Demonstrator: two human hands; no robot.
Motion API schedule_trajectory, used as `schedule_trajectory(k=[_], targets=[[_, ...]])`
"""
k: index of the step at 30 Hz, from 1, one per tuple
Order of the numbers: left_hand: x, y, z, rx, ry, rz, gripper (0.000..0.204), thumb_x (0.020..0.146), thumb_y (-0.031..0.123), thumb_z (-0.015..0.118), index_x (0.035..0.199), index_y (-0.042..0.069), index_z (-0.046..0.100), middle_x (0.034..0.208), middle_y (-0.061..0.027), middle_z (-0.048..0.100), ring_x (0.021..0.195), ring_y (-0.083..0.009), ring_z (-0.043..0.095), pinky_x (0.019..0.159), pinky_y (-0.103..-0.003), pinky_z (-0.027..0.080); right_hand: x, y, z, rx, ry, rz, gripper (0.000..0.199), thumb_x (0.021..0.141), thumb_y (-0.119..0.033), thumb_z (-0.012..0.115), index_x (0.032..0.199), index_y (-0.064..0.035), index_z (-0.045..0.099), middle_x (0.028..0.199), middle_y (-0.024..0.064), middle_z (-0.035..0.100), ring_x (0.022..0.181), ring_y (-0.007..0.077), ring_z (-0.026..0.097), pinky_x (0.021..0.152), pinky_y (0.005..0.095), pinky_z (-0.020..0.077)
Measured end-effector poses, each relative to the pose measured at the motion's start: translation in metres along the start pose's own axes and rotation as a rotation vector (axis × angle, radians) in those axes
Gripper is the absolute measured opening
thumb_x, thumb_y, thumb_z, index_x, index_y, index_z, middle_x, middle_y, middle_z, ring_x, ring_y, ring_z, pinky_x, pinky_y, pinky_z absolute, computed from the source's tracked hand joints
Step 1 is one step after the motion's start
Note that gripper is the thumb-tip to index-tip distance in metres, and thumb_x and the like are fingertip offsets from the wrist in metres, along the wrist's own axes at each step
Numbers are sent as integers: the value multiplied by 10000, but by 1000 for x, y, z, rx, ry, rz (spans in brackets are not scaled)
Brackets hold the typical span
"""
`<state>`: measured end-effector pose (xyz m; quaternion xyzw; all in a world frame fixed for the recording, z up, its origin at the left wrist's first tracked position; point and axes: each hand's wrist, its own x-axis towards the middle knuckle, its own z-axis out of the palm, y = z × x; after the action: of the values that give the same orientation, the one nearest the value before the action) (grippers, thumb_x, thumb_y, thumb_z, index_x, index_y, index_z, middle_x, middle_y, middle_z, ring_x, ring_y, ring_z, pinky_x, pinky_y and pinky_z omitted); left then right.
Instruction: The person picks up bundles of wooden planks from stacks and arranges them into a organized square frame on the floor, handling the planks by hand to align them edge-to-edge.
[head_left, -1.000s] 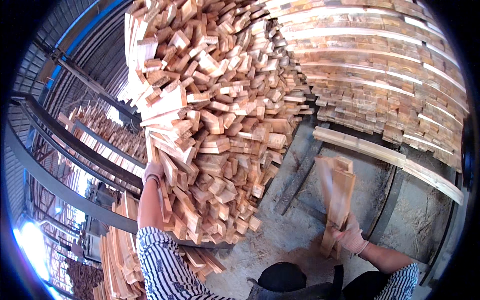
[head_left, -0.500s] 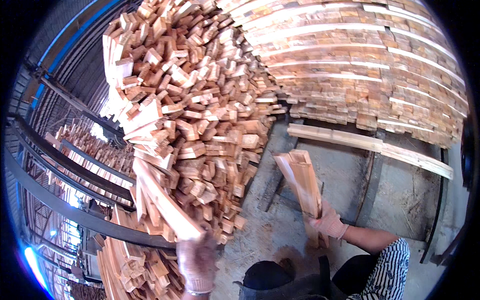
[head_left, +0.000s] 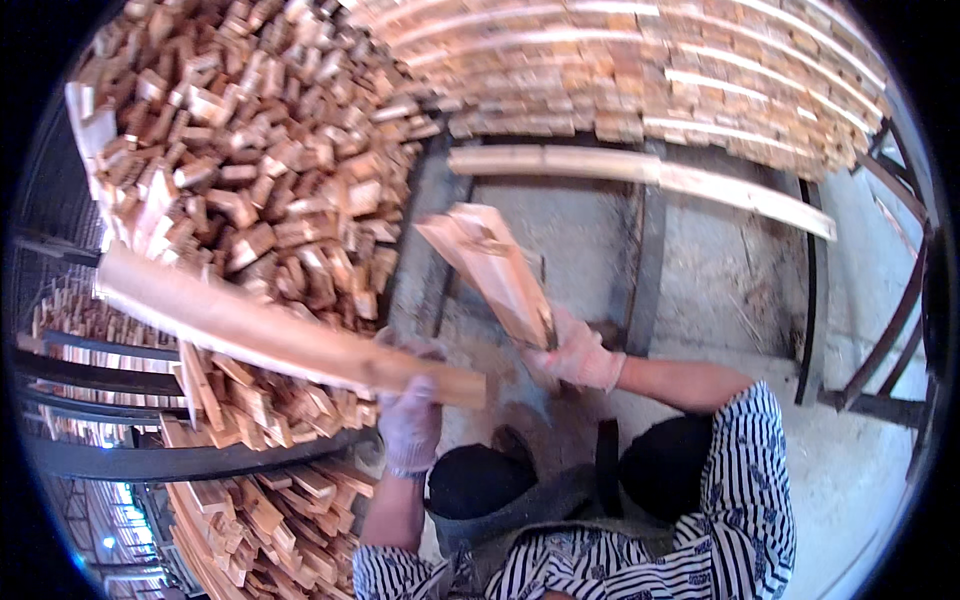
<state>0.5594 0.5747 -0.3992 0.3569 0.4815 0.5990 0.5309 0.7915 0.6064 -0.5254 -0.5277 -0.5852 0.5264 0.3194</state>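
**Grip Positions and Load Support**

Left hand (head_left: 408, 427): gloved, closed around a single long board (head_left: 270, 333) near its right-hand end. Glove fabric shows at both edges of the board. The longer portion extends left of this hand, unsupported by the other; the off-centre grip probably leaves that length free to swing.

Right hand (head_left: 580, 352): gloved, closed around the lower end of a small board bundle (head_left: 492, 268). The pieces tilt up and leftward from the fist, gathered in one grip, presumably so they travel together (exact count unclear).

Beyond the right hand, end-to-end timbers (head_left: 640, 167) lie across dark floor rails (head_left: 648, 270), which appear to hold them off the floor. Farther out, a layered stack (head_left: 610, 75) has pale strips (head_left: 715, 83) between courses, likely as spacers.

Containment: left of the left hand, a curved black bar (head_left: 200, 462) appears to edge a loose pile (head_left: 240, 205). Nearer the body, more lengths (head_left: 255, 530) lie below that bar.
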Motion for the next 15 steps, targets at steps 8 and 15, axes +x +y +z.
schedule_trajectory(k=[8, 15], targets=[[30, -75, 39, 300, -506, -268, 831, 825, 229, 796, 1474, -1, 330, 1330, -134, 565, 1180, -239, 601, 992, -367, 521, -4, 34, 9, -70, -72, -193, 1110, 842, -386, 794, 1619, -49, 76, 1526, 288, 379, 1416, 412, 409, 1181, 411, 348], [44, -78, 23, 347, -459, -285, 696, 782, 51, 789, 1386, 6, 445, 1267, -143, 599, 1181, -218, 606, 977, -367, 543, -5, 10, 5, -76, -66, -240, 1109, 810, -233, 832, 1621, -68, 93, 1539, 265, 373, 1433, 384, 400, 1191, 404, 342]])
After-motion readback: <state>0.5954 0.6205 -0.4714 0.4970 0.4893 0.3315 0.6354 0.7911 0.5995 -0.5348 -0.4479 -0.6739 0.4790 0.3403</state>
